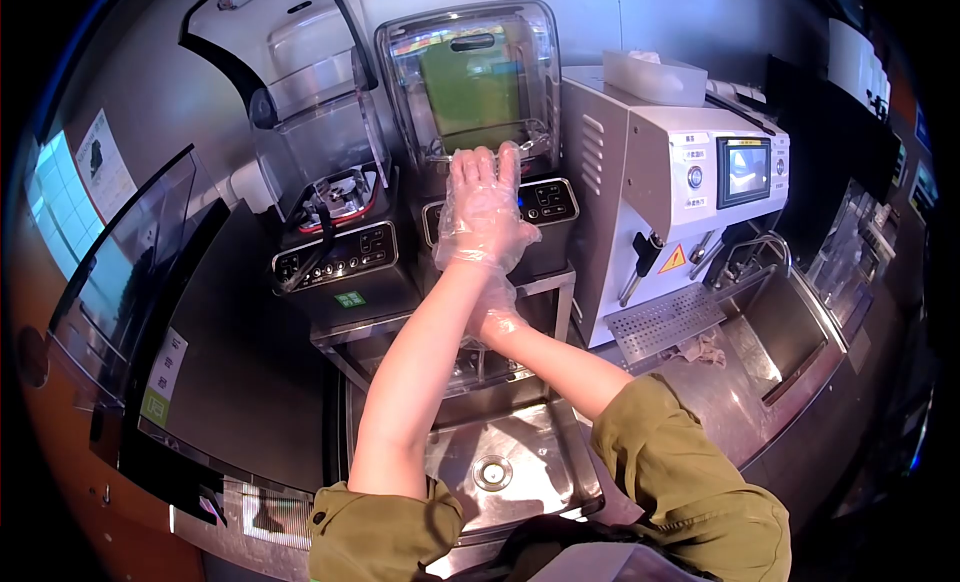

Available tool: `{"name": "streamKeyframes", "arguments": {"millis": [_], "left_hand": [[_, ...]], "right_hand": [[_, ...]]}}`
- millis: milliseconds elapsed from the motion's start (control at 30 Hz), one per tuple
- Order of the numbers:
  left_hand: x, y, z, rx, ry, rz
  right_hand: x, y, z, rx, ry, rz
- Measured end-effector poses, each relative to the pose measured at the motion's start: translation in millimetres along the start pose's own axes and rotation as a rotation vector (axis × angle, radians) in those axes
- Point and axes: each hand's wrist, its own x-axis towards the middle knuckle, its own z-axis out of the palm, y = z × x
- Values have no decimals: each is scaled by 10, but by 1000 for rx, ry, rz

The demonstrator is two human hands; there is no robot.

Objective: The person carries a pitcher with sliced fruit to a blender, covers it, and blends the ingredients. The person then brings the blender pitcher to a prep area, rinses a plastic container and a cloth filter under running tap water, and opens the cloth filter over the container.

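Both hands wear thin clear plastic gloves. My left hand (485, 214) is stretched out flat in front of the closed blender's control panel (555, 200), fingers upward and slightly apart, thumb to the right. Its fingertips overlap the lower edge of the clear blender cover (395, 72); contact is unclear. Green contents (470, 92) show inside the cover. My right hand (492, 312) is lower, behind my left wrist, by the front of the blender base. Its fingers are hidden behind the left hand and wrist, and whatever they hold cannot be seen.
A second blender (335, 252) with its cover raised stands left. On the right is a silver machine (605, 182) with a screen, levers and a perforated drip tray (665, 322). A metal sink (500, 452) lies below my arms, another sink (770, 332) at right. A dark panel stands at left.
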Motion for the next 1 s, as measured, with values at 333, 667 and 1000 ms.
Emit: {"name": "streamKeyframes", "arguments": {"millis": [333,667,1000], "left_hand": [[0,0,20,22,10,-9],[-6,1,23,21,23,4],[332,-572,-90,465,103,405]], "right_hand": [[-80,-13,-231,11,-70,2],[-92,-12,-46,65,198,15],[-193,229,-393,489,161,-38]]}}
